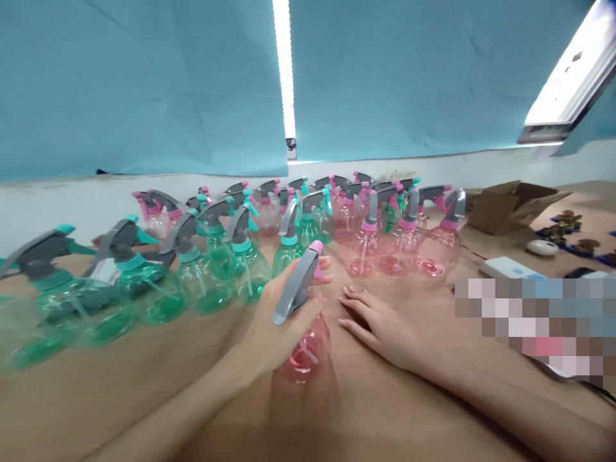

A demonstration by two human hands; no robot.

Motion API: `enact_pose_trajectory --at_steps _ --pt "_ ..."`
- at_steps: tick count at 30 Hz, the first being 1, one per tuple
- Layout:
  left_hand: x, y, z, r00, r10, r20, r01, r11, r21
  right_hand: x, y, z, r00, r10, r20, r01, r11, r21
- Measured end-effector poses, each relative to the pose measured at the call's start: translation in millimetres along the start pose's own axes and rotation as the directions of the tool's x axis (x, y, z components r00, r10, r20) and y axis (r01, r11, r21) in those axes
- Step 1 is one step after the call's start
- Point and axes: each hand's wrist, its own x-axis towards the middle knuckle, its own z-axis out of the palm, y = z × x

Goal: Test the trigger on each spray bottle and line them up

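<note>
My left hand (pixel 283 308) is wrapped round the neck of a pink spray bottle (pixel 303 359) with a grey and pink trigger head. The bottle stands close in front of me at the middle of the table. Just right of it, my right hand (pixel 380 324) rests on the tabletop, fingers stretched out and holding nothing. Beyond my hands stand pink spray bottles (pixel 363 253) on the right and green spray bottles (pixel 250 269) on the left, several of each. The fingers of my left hand are partly hidden behind the spray head.
An opened cardboard box (pixel 505 208) stands at the back right. Nearby are a white computer mouse (pixel 542 248), a white flat box (pixel 513 268) and small potted-plant-like items (pixel 563 224). A blurred-out patch covers something at the right. Blue curtains (pixel 144 83) hang behind the table.
</note>
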Motion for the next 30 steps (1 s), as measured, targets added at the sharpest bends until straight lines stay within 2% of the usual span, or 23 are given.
enact_pose_trajectory --at_steps 4,7,10,13,15,17,19,21,24,27,30 --pt "1 -1 4.7 0.998 0.051 0.02 -0.051 0.999 -0.01 2 -1 -1 1.0 -0.006 0.014 0.006 1.0 -0.01" --pt "4 -1 8.7 0.998 0.066 0.005 -0.066 0.998 -0.013 6 -1 -9 0.996 -0.014 0.089 0.013 1.0 0.009" --pt "8 -3 11.6 0.997 0.068 -0.038 -0.068 0.998 -0.008 10 -1 -26 0.977 -0.04 0.211 0.021 0.995 0.093" --pt "14 -7 14.7 0.994 0.073 -0.076 -0.071 0.997 0.036 13 -7 -51 0.938 -0.088 0.336 0.023 0.981 0.192" --pt "19 -9 18.8 0.992 0.08 -0.098 -0.072 0.994 0.083 12 -15 -66 0.923 -0.093 0.374 0.01 0.976 0.217" --pt "25 -9 25.1 0.989 0.088 -0.12 -0.074 0.991 0.111 12 -26 -76 0.938 -0.053 0.342 -0.025 0.976 0.218" --pt "33 -6 32.3 0.988 0.079 -0.134 -0.064 0.991 0.115 14 -37 -78 0.971 -0.035 0.238 -0.024 0.97 0.241" --pt "42 -2 37.8 0.991 0.06 -0.116 -0.047 0.992 0.115 17 -44 -74 0.993 -0.013 0.117 -0.018 0.966 0.259" --pt "52 1 37.9 0.997 0.04 -0.059 -0.029 0.986 0.166 24 -48 -64 0.997 0.081 0.0 -0.079 0.975 0.21" --pt "50 -1 27.4 0.999 0.041 -0.022 -0.034 0.96 0.279 32 -48 -59 0.993 0.112 -0.018 -0.109 0.984 0.14" --pt "32 -7 11.4 0.998 0.057 -0.031 -0.041 0.93 0.365 39 -45 -64 0.996 0.092 0.008 -0.092 0.988 0.128"
